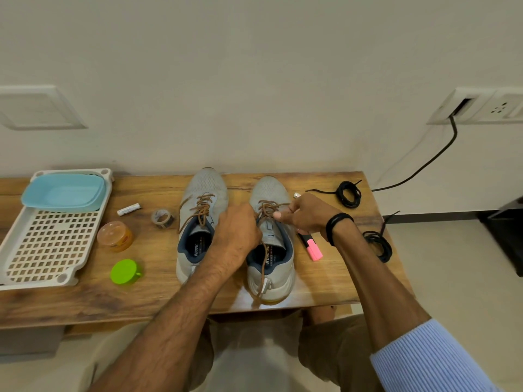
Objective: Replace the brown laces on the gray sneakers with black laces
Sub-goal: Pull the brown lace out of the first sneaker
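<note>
Brown laces (202,207) | highlighter (313,248) right | tape roll (162,218), jar (114,236) left

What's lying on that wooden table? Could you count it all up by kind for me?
Gray sneakers: 2
Brown laces: 2
Black lace bundles: 2
White tray: 1
Blue tub: 1
Orange jar: 1
Green lid: 1
Tape roll: 1
Pink highlighter: 1
White battery: 1
Small silver item, unclear: 1
Total: 14

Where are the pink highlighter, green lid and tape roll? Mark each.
pink highlighter (314,250), head view, its pink body
green lid (124,271), head view, middle of its top
tape roll (162,223), head view, its near wall
</note>
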{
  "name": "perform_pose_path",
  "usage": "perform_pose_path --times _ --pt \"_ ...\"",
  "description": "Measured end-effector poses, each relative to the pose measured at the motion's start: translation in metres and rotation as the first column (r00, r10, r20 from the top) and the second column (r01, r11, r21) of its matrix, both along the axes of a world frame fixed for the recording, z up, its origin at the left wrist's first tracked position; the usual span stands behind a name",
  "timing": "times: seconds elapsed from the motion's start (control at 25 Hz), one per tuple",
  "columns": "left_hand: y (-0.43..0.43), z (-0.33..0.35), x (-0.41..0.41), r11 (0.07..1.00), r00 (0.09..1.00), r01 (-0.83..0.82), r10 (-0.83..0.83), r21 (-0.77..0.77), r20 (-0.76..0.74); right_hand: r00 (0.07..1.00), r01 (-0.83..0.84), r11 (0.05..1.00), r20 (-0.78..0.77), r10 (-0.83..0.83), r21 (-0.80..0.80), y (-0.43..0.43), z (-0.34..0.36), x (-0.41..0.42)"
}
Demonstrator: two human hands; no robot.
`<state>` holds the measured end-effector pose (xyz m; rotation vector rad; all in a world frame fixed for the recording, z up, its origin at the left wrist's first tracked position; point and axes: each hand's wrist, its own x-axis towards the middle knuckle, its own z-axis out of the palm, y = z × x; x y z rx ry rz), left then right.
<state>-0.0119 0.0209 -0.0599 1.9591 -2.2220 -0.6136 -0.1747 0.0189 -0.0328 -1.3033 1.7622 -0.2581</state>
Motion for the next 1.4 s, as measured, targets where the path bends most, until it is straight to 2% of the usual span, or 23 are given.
perform_pose_path --times 0.08,0.24,0.32,0.4,0.48,0.64,0.8,0.96,1.16,1.2,1.32,1.4 --pt "0.000 0.000 0.000 1.000 1.000 -0.002 0.002 -0.005 0.006 0.996 0.029 0.998 0.078 -0.033 0.052 0.002 0.004 -0.002" --pt "0.000 0.001 -0.002 1.000 1.000 -0.010 0.010 -0.004 0.014 0.935 0.224 0.971 0.262 -0.238 0.083 -0.003 0.005 -0.004" --pt "-0.001 0.001 -0.002 1.000 1.000 -0.007 0.007 0.001 0.009 0.948 0.230 0.973 0.222 -0.228 0.016 -0.004 0.002 -0.007" --pt "-0.002 0.001 -0.001 1.000 1.000 -0.004 0.004 0.003 0.008 0.987 0.107 0.994 0.123 -0.106 -0.001 -0.003 0.000 -0.005" --pt "-0.002 0.000 -0.001 1.000 1.000 -0.009 0.009 0.013 0.011 0.995 0.028 0.999 0.092 -0.031 0.026 -0.003 -0.001 0.000" --pt "-0.002 -0.002 -0.001 1.000 1.000 -0.009 0.009 0.019 0.005 0.980 0.110 0.994 0.170 -0.107 -0.007 -0.008 -0.003 0.007" --pt "-0.001 -0.004 -0.001 1.000 1.000 -0.024 0.024 0.011 -0.019 0.968 0.223 0.973 0.134 -0.213 -0.062 -0.010 0.002 0.012" --pt "0.000 -0.003 0.001 0.999 0.999 -0.040 0.040 0.004 -0.033 0.833 0.328 0.944 0.459 -0.308 0.038 -0.008 0.011 0.010" --pt "0.002 0.000 -0.004 0.998 0.996 -0.056 0.057 0.022 -0.063 0.855 0.303 0.951 0.424 -0.300 0.062 -0.010 0.014 0.004" --pt "0.001 0.000 -0.004 0.998 0.996 -0.065 0.067 0.023 -0.064 0.829 0.309 0.949 0.471 -0.301 0.062 -0.010 0.015 0.002" --pt "0.001 0.001 -0.003 0.996 0.993 -0.086 0.088 0.034 -0.076 0.660 0.422 0.887 0.607 -0.442 0.187 -0.009 0.019 0.002" --pt "0.003 0.001 -0.004 0.997 0.994 -0.073 0.076 0.039 -0.080 0.672 0.450 0.871 0.568 -0.475 0.196 -0.008 0.021 0.001"
